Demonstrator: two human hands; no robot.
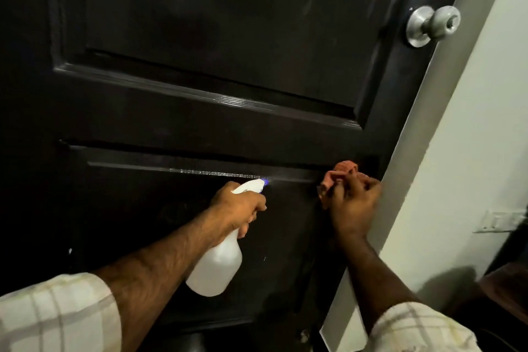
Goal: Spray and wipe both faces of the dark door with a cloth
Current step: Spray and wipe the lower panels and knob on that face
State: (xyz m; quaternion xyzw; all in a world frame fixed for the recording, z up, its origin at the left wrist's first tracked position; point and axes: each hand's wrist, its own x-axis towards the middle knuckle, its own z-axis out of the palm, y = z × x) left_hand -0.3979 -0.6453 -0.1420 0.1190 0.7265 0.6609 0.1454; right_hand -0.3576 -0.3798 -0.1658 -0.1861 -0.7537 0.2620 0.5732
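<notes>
1. Door point(217, 100): dark, glossy, panelled. It fills most of the view. One recessed panel sits above and a second below, with a broad cross rail between them. A line of fine droplets glints along the top moulding of the lower panel.

2. Wall point(480, 134): pale, to the right of the door. A light grey strip point(423, 111) runs down along the door's right side; whether it is the door's edge or the frame cannot be told.

3. Sleeves point(57, 314): cream with a faint check pattern, on both forearms, at the bottom corners of the view.

4. Spray bottle point(217, 263): translucent white, tilted, its body hanging below the hand. The nozzle points at the top moulding of the lower panel, close to the droplet line.

5. Left hand point(240, 206): fingers curled round the neck and trigger of the spray bottle, gripping it. It is held in front of the lower panel.

6. Right hand point(353, 203): fingers curled round the cloth, holding it against the door near the upper right corner of the lower panel, just beside the grey strip. The two hands are apart.

7. Door knob point(434, 24): round, brushed metal, on the door's right side, well above the hands.

8. Cloth point(340, 173): reddish-pink, bunched, showing above and left of the right hand's fingers.

9. Wall switch plate point(497, 221): pale, low on the right wall, partly blurred.
</notes>
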